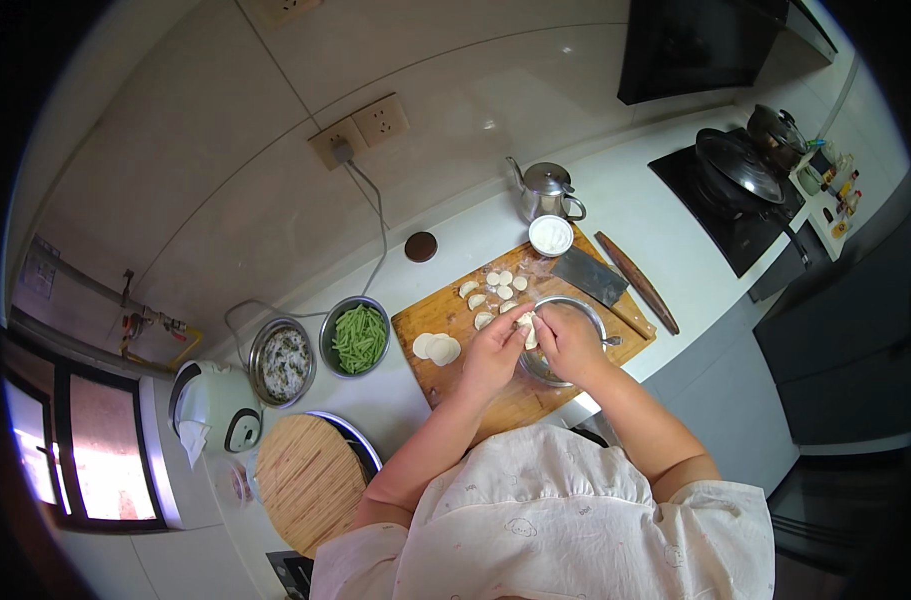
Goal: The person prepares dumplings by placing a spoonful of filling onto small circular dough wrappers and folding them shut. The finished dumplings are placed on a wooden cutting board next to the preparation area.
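Head view: the left hand point(490, 352) and right hand point(567, 343) grip a dough piece point(528, 328) together, over the board point(435, 315) at the left edge of the bowl point(602, 322). Small, even pinches, without stretching the dough, should probably close it best. The fingers cover much of it; the bowl's contents, partly behind the right hand, are hard to make out.

In the centre, the dough point(527, 334) looks matt; the board point(445, 315) is floury wood; the cleaver point(587, 276) is dull metal, its handle point(630, 321) wood. Upper centre, the kettle point(548, 182) is shiny metal. Upper right, the hob point(712, 222) is glossy. Lower left, the disc point(310, 485) is grained wood; bottom, the shirt point(545, 510) is matt cloth
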The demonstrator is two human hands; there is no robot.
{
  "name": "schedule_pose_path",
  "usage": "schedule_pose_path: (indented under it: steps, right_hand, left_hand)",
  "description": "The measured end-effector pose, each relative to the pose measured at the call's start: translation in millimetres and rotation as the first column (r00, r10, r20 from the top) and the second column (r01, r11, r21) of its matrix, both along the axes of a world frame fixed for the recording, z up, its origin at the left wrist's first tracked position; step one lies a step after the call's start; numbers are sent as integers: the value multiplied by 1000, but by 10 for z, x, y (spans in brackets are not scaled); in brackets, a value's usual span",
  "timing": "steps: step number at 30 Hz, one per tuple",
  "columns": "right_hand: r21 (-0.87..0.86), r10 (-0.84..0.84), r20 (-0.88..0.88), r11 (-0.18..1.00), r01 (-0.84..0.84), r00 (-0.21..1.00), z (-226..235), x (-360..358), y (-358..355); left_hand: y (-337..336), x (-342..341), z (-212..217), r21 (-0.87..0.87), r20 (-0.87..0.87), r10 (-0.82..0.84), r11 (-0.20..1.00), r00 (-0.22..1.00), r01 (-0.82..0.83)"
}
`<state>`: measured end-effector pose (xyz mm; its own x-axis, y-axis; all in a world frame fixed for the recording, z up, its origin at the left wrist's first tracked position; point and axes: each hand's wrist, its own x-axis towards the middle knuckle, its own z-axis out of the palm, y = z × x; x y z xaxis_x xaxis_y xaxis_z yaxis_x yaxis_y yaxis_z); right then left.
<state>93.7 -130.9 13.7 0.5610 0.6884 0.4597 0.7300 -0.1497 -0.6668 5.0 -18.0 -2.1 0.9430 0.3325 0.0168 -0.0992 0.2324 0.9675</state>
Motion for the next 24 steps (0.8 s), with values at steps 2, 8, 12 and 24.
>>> schedule_pose_path:
  steps: [2, 8, 12, 24]
  right_hand:
    - [-4, 16, 18, 1000, -15, 1000, 1, 22, -4]
    - [-34, 42, -25, 998, -43, 999, 41, 39, -72]
    - [-29, 26, 46, 999, -25, 999, 88, -26, -60]
    - [-3, 86, -25, 996, -86, 996, 67, 26, -134]
  left_hand:
    - [25, -9, -32, 42, -20, 1, 999, 1000, 0]
    - [32, -18, 7, -39, 40, 73, 997, 997, -71]
    - [14, -13, 14, -88, 77, 95, 992, 992, -88]
    - [-5, 16, -2, -103, 86, 90, 991, 992, -81]
